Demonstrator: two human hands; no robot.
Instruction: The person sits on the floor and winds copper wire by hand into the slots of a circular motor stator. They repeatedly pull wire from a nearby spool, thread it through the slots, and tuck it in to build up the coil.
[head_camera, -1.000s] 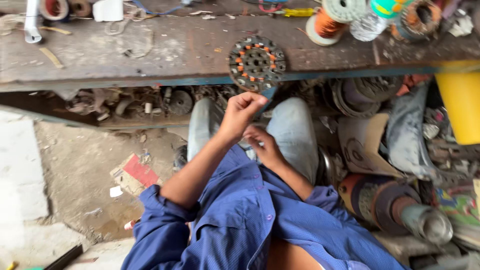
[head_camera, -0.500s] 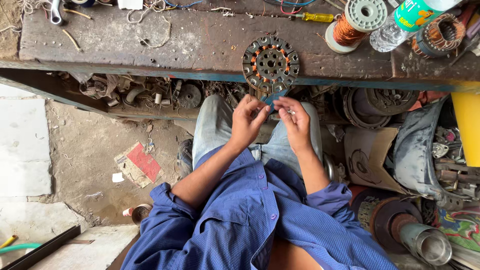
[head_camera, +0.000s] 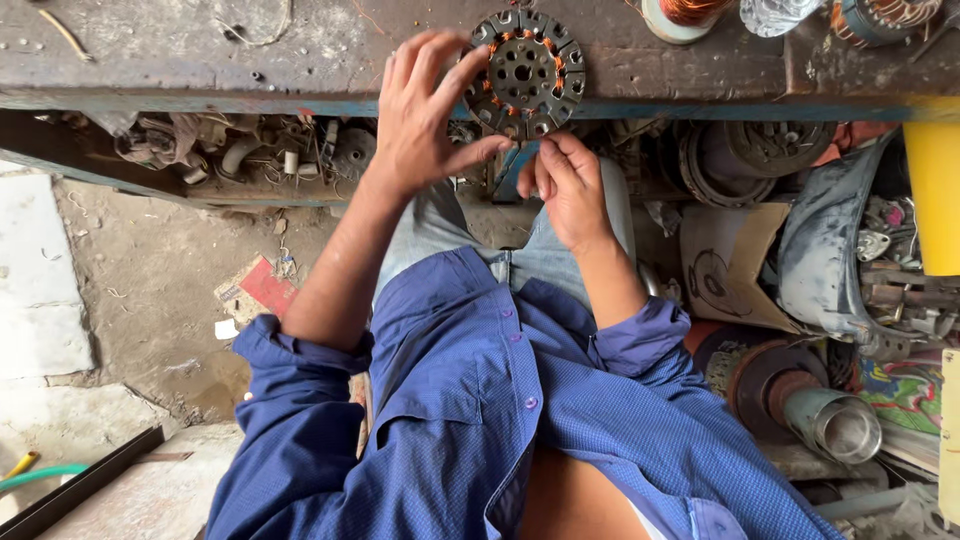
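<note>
Seated at a scarred worktop (head_camera: 200, 50), I have my left hand (head_camera: 425, 115) raised with fingers spread, its grip loose, the fingertips touching the left rim of a round motor stator (head_camera: 528, 70) that lies at the worktop's front edge, copper windings showing in its slots. My right hand (head_camera: 565, 190) sits just below the stator, its grip pressed together, thumb and fingers pinching a small blue strip (head_camera: 520, 165); what the strip is made of I cannot tell. Rolled blue shirt sleeves (head_camera: 300, 370) cover both upper arms. A spool of copper wire (head_camera: 685, 15) stands farther back on the worktop. Under it, a shelf (head_camera: 250, 150) holds scrap parts, and a yellow container (head_camera: 932, 195) stands at right.
</note>
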